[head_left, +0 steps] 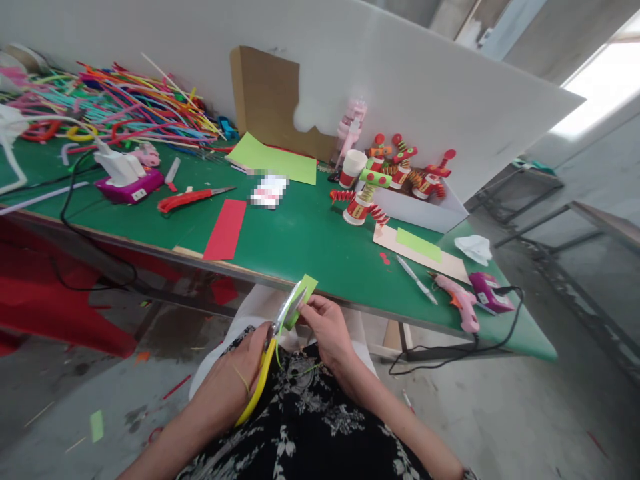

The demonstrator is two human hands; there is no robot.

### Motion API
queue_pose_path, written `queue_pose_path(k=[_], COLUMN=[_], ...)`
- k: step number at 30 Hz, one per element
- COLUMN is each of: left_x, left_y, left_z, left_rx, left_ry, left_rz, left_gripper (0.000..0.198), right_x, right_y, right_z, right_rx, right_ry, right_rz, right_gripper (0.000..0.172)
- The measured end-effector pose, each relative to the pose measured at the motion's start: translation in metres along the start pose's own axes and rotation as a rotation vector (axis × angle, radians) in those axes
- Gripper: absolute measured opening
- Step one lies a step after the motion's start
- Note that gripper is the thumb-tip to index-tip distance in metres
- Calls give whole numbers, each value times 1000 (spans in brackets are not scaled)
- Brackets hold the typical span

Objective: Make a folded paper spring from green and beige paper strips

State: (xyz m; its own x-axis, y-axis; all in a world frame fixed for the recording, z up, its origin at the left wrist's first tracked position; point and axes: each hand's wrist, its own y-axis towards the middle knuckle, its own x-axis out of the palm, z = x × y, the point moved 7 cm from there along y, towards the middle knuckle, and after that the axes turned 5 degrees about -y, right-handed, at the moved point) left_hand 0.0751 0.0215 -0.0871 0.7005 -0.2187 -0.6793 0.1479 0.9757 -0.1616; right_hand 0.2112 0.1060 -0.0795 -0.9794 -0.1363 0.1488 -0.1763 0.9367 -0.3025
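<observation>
Green paper strip (306, 293), pinched in the right hand (327, 330) grip, meets yellow scissors (273, 347) clasped by the left hand (235, 380) below the bench (300, 240); taut paper likely cuts cleanest.

No writing, label or number is legible anywhere.

A craft workshop: green-topped worktable (300, 247) on bare grey concrete floor (525, 413), heaped multicoloured craft stems (135, 107) at its far-left corner, pink plastic glue gun (463, 303) near its right edge.
</observation>
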Motion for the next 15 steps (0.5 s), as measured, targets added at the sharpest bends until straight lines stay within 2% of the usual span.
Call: queue_pose_path(k=[4, 15], left_x=[2, -1], left_y=[0, 2], left_z=[-3, 5], left_rx=[5, -44], left_ry=[-2, -54], left_rz=[23, -56], left_gripper=[46, 44], right_x=[3, 4], right_y=[-2, -3], right_z=[2, 3], right_rx=[16, 35], right_ry=[4, 5], right_rz=[-26, -20], right_gripper=[26, 28])
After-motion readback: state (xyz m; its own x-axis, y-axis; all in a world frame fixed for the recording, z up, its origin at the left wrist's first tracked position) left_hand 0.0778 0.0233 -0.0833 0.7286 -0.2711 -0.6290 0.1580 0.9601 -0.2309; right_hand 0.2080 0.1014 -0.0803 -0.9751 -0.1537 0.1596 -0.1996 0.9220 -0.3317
